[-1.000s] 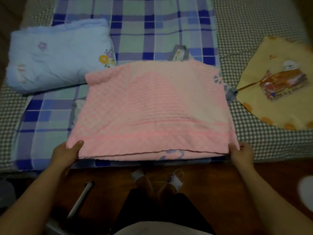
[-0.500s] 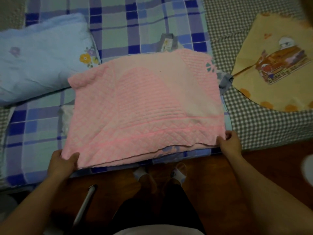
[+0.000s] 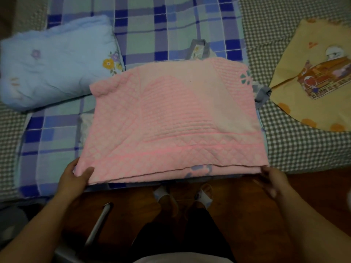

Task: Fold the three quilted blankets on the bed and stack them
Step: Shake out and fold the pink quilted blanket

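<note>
A folded pink quilted blanket lies flat at the bed's near edge, with a grey-trimmed layer peeking out behind and at its right. My left hand grips its near-left corner, thumb on top. At the near-right corner my right hand touches the edge; whether it pinches the cloth is unclear. A folded light blue blanket with flower prints sits at the back left. A yellow blanket with a cartoon print lies on the right, partly out of frame.
A blue and green plaid sheet lies under the blankets on a small-checked bed cover. Below the bed edge are a wooden floor, my feet in slippers, and a metal pole.
The view has shifted nearer and rightward. Both hands stay at the pink blanket's near corners; the right hand has slipped back to the very tip of its corner.
</note>
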